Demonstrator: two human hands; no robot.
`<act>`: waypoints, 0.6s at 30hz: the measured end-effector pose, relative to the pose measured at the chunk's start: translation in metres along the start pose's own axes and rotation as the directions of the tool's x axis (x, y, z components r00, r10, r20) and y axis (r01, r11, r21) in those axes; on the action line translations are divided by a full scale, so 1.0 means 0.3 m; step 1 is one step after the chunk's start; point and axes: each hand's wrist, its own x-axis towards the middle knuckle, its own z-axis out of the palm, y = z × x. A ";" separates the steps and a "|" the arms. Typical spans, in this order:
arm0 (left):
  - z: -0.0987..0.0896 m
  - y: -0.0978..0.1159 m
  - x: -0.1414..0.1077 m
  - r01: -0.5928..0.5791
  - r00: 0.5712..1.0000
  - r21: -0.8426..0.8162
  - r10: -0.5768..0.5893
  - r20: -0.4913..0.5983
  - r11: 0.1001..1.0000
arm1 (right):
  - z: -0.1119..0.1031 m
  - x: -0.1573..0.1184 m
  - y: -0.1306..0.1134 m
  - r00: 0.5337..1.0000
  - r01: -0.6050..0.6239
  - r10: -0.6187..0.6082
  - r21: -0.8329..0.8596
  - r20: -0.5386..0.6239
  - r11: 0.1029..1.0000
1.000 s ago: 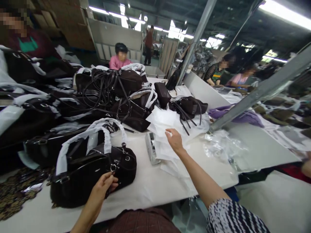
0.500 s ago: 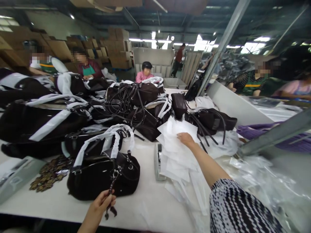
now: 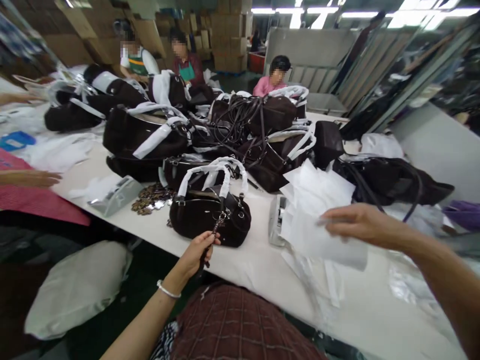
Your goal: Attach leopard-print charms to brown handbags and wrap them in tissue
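Observation:
A small dark handbag (image 3: pixel 193 217) stands upright near the table edge, its two raised handles (image 3: pixel 225 175) wrapped in white paper. My left hand (image 3: pixel 197 252) is closed on the braided bag charm (image 3: pixel 216 228) that hangs from a ring on the bag's front. The charm's lower end is partly hidden by the fingers. To the right, my right hand (image 3: pixel 354 224), slightly blurred, pinches a white paper sheet (image 3: pixel 337 247) between thumb and fingers. That sheet is over a loose stack of similar white sheets (image 3: pixel 317 187).
Several dark handbags (image 3: pixel 131 132) are heaped behind. Left of the near bag lie bronze-coloured metal pieces (image 3: pixel 150 197) and a clear plastic box (image 3: pixel 116 195); another clear box (image 3: pixel 277 220) borders the papers. A co-worker's hand (image 3: pixel 33 178) reaches in at far left. Other people sit beyond the heap.
The view has swung left and down. My right hand has drawn back toward me and to the right, with a sheet lifting from the stack. My left hand keeps hold of the bag charm.

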 end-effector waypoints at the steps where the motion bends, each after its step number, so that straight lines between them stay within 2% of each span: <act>1: -0.009 0.011 0.002 -0.006 1.000 0.013 0.006 0.014 1.000 | 0.090 0.001 -0.059 0.971 0.011 -0.007 -0.013 0.239 1.000; 2: -0.016 0.024 0.002 -0.017 0.999 0.032 0.015 0.038 0.999 | 0.188 0.016 -0.115 0.908 0.044 -0.029 -0.027 0.419 0.999; 3: -0.019 0.037 -0.001 -0.032 0.997 0.056 0.028 0.072 0.998 | 0.289 0.046 -0.165 0.853 0.077 -0.047 -0.037 0.520 0.996; 4: -0.020 0.049 -0.006 -0.051 0.993 0.077 0.042 0.113 0.996 | 0.390 0.088 -0.207 0.810 0.136 -0.090 -0.036 0.579 0.990; 5: -0.019 0.061 -0.014 -0.067 0.986 0.096 0.050 0.162 0.993 | 0.485 0.140 -0.241 0.801 0.202 -0.148 -0.029 0.581 0.979; 7: -0.016 0.079 -0.032 -0.068 0.961 0.139 0.028 0.275 0.988 | 0.645 0.254 -0.283 0.850 0.209 -0.203 0.042 0.487 0.977; 9: -0.016 0.091 -0.047 -0.050 0.930 0.204 -0.029 0.366 0.978 | 0.752 0.348 -0.298 0.933 0.100 -0.161 0.197 0.323 0.975; 11: -0.024 0.098 -0.049 -0.047 0.922 0.279 -0.065 0.381 0.959 | 0.806 0.391 -0.294 0.976 -0.020 -0.072 0.412 0.207 0.911; 12: -0.033 0.099 -0.045 -0.051 0.934 0.305 -0.063 0.353 0.951 | 0.818 0.389 -0.289 0.981 -0.070 -0.038 0.533 0.188 0.843; 14: -0.055 0.093 -0.027 -0.050 0.967 0.313 -0.033 0.253 0.948 | 0.826 0.344 -0.279 0.982 -0.135 -0.019 0.758 0.190 0.638; 16: -0.078 0.072 -0.007 -0.038 0.989 0.269 -0.002 0.147 0.962 | 0.838 0.266 -0.272 0.986 -0.133 -0.040 0.902 0.163 0.412; 17: -0.087 0.056 0.001 -0.028 0.995 0.237 0.004 0.104 0.971 | 0.855 0.226 -0.269 0.990 -0.113 -0.045 0.932 0.137 0.343; 18: -0.092 0.037 0.006 -0.018 0.997 0.204 0.003 0.075 0.979 | 0.880 0.190 -0.267 0.994 -0.088 -0.029 0.942 0.102 0.323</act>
